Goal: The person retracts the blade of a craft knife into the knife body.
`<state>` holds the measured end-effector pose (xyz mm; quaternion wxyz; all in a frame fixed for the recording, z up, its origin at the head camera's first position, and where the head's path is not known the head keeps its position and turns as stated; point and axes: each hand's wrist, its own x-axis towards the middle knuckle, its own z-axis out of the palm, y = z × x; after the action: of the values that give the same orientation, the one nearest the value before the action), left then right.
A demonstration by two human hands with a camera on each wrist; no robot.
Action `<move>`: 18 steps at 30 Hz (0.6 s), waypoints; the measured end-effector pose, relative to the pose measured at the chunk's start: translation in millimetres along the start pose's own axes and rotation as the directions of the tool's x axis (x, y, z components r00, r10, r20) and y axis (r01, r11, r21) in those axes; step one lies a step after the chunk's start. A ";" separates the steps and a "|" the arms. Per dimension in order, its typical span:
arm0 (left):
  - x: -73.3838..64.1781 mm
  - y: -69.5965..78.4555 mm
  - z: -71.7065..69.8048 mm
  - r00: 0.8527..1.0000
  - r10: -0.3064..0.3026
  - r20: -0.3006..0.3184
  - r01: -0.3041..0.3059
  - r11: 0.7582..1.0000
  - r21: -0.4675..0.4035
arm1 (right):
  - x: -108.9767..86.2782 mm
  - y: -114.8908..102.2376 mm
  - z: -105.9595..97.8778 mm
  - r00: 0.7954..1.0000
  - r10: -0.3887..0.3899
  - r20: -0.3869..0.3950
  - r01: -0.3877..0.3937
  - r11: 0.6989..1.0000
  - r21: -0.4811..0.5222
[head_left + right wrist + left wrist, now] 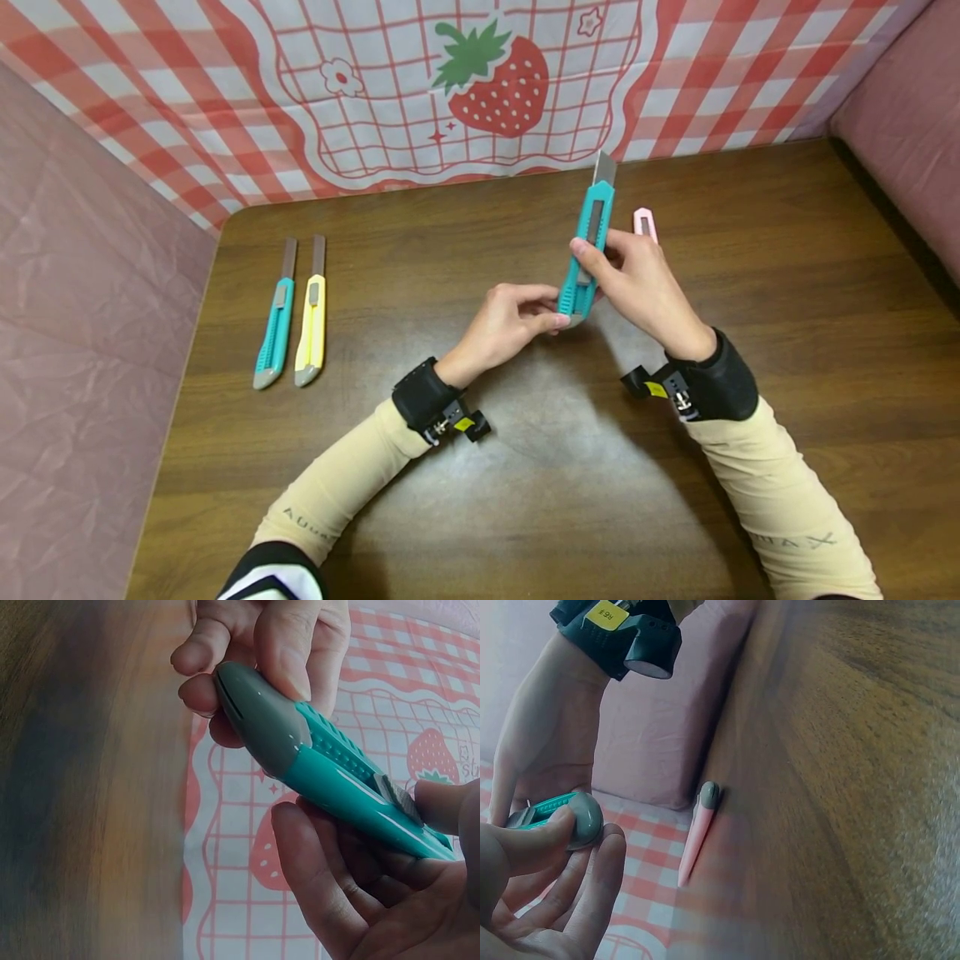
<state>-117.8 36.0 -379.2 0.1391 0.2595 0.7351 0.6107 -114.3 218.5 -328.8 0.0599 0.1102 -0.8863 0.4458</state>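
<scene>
A teal box cutter (594,218) is held up over the table, its wide blade (604,170) out and pointing up and away. My right hand (647,285) grips its body, with the thumb beside the grey slider (397,798) in the right wrist view. At the cutter's lower end, my left hand (497,327) pinches the grey end cap (262,720) between thumb and fingers. Just behind the right hand lies a pink box cutter (643,221), mostly hidden in the head view; the left wrist view shows its pink body and grey end (709,793).
On the left of the wooden table (480,517) a second teal box cutter (275,333) and a yellow box cutter (311,329) lie side by side, blades out and pointing away. A checked strawberry cloth (390,108) hangs along the far edge. Pink fabric (907,125) borders the right side.
</scene>
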 end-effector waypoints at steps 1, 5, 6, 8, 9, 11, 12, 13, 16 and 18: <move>-0.1 0.2 0.1 1.000 0.001 0.001 -0.001 1.000 0.001 | 0.0 0.1 0.0 1.000 0.001 -0.001 -0.001 1.000 -0.002; 0.4 -0.4 0.1 1.000 -0.002 0.003 0.002 1.000 0.002 | -0.3 0.3 -0.3 1.000 0.004 0.005 -0.004 1.000 -0.002; 0.5 -0.4 0.0 1.000 -0.002 0.004 0.002 1.000 0.005 | -0.4 0.2 -0.5 1.000 0.006 0.007 -0.006 1.000 -0.002; 0.7 -0.2 0.0 1.000 -0.005 0.004 0.004 1.000 0.007 | -0.3 0.2 -0.7 1.000 0.007 0.012 -0.007 1.000 0.001; 0.6 -0.1 0.0 1.000 -0.005 0.005 0.005 1.000 0.008 | -0.2 0.3 -0.7 1.000 0.007 0.012 -0.007 1.000 0.001; 0.3 0.7 0.2 1.000 -0.003 0.002 0.003 1.000 0.004 | 0.0 0.3 -0.8 1.000 0.004 0.011 -0.004 1.000 -0.002; 0.3 0.9 0.4 1.000 -0.002 0.000 0.002 1.000 0.003 | 0.0 0.4 -0.8 1.000 0.003 0.010 -0.003 1.000 -0.004; 0.3 1.1 0.6 1.000 -0.001 -0.002 0.001 1.000 0.000 | 0.1 0.6 -0.8 1.000 0.000 0.009 0.000 1.000 -0.007; 0.1 1.2 0.9 1.000 -0.001 -0.006 0.001 1.000 0.006 | -0.1 0.6 -0.5 1.000 -0.004 0.007 0.004 1.000 -0.014; 0.1 0.9 0.9 1.000 0.000 -0.006 0.001 1.000 0.013 | -0.1 0.3 -0.3 1.000 -0.004 0.006 0.004 1.000 -0.017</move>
<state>-117.2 36.9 -378.5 0.1354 0.2584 0.7396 0.6065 -114.2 218.9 -328.9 0.0590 0.1126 -0.8900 0.4379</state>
